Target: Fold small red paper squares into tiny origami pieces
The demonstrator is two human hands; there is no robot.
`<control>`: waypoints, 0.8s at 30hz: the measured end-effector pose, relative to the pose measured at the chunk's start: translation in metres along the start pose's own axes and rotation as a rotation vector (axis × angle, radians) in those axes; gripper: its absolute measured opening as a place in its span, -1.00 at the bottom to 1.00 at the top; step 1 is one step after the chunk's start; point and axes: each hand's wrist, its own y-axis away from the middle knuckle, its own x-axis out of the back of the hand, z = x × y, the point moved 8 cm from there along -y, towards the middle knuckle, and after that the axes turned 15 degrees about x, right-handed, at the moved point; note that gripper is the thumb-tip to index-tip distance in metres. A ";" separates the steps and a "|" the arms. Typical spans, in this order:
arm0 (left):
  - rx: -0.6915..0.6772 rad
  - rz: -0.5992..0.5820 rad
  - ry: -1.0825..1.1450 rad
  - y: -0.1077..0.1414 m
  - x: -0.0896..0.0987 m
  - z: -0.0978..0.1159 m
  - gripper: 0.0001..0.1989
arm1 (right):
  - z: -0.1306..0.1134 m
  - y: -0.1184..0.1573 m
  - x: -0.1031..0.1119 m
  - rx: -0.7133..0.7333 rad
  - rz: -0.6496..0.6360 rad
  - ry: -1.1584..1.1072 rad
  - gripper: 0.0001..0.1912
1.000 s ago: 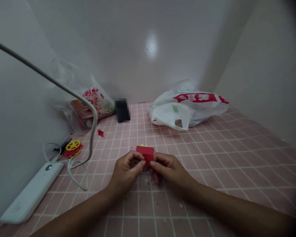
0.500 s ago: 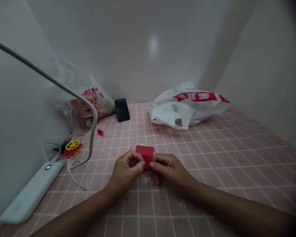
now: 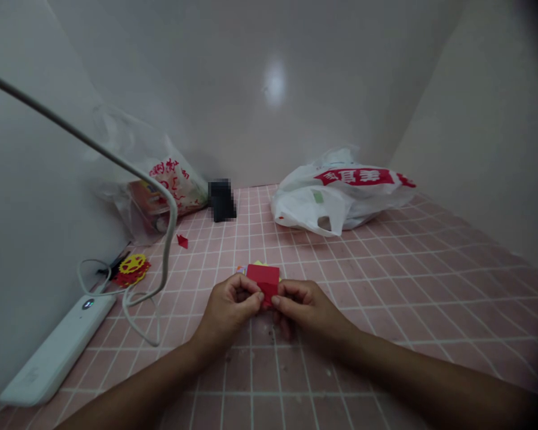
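A small red square of paper [image 3: 264,276] is held between both hands just above the table. My left hand [image 3: 231,301] pinches its lower left part between thumb and fingers. On the other side, my right hand [image 3: 309,304] grips the lower right edge, thumb on top and fingers curled beneath. The thumbs sit close together near the bottom edge, hiding that part of the paper. Behind the sheet, bits of yellow paper [image 3: 260,263] and a small multicoloured piece [image 3: 241,270] peek out.
A white power bank [image 3: 58,352] with a looping cable [image 3: 173,221] lies left, near yellow and red paper cutouts [image 3: 133,263]. A red folded scrap [image 3: 182,241], a pixelated dark object [image 3: 222,200], a clear bag [image 3: 147,185] and a white bag [image 3: 341,191] stand farther back.
Both hands stay almost still on the red paper. The dark phone at the back now appears pixelated.
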 end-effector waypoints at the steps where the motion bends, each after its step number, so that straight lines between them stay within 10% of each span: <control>1: -0.003 -0.004 0.000 0.000 0.000 0.000 -0.86 | 0.000 0.000 0.000 0.006 -0.006 -0.001 -0.77; 24: -0.029 -0.101 0.190 0.003 -0.002 0.004 -0.67 | -0.002 0.001 -0.005 -0.070 0.016 -0.156 -0.73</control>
